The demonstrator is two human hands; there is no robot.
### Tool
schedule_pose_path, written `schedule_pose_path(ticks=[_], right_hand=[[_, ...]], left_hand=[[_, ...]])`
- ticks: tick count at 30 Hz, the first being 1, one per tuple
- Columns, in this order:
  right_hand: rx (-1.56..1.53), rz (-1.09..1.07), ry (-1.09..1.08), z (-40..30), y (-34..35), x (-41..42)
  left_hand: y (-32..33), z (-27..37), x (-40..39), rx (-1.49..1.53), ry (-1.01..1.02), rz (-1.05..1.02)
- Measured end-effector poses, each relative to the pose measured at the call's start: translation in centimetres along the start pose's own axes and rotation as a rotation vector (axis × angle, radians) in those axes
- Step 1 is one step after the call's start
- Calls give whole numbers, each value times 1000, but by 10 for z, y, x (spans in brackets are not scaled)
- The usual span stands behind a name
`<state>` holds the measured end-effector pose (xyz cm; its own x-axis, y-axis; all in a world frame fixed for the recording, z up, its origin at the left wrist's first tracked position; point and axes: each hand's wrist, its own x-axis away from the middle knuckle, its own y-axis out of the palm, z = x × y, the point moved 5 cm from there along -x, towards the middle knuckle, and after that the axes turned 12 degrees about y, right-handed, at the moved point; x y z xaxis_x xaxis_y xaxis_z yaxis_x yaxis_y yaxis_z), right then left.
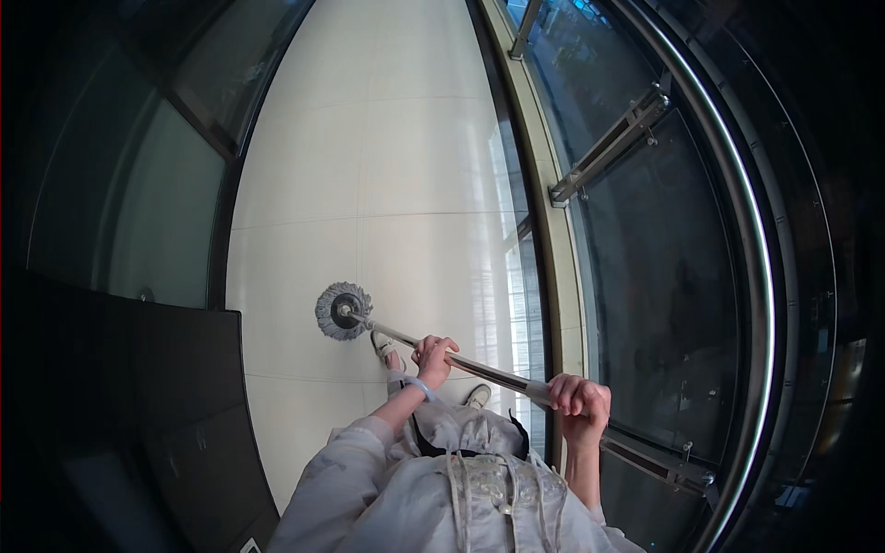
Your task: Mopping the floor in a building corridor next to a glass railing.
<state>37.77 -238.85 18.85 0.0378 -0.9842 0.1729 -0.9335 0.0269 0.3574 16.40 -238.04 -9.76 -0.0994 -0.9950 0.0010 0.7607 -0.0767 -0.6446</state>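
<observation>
A round spin mop with a grey string head (pixel 343 311) rests on the pale tiled floor (pixel 387 159), just ahead of my shoe. Its metal handle (pixel 491 375) slants from the head up to the right across my body. Partway along the pole, my left hand (pixel 434 361) is wrapped around it, with a pale bangle (pixel 420 388) at the wrist. My right hand (pixel 581 406) grips the upper end of the handle, over the grey sleeve. The fingers of both hands are curled closed on the pole.
Along the right runs a glass balustrade (pixel 657 276) with a rounded steel handrail (pixel 757 263) and metal brackets (pixel 612 145). Glass panels (pixel 166 200) and a dark cabinet-like block (pixel 187 387) border the left. My shoes (pixel 382 345) stand close behind the mop head.
</observation>
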Motion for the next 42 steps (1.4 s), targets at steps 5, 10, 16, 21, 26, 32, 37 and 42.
schedule_pose_path(ticks=[5,10,16,21,26,32,37,42], right_hand=[[71,329,-273,-90,-103,102],[122,646,-432,-114,-151,182],[127,967,-573,-98,-176,207],[64,944,-545,-116,-204,203],[-98,789,-468,-126,-230,183],[-305,633,-119,-54,-217,129],[-294,482,-87,-16,-184,130],[-213,664,-250,-66,-204,170]], left_hand=[[118,162,-5,94,254,-256],[217,262,-1,244,546,-444],[269,303,-1,252,712,-574],[255,309,3,207,681,-554],[212,284,14,69,566,-586],[180,156,18,-165,220,-595],[149,100,37,-202,113,-521],[184,182,35,-46,285,-703]])
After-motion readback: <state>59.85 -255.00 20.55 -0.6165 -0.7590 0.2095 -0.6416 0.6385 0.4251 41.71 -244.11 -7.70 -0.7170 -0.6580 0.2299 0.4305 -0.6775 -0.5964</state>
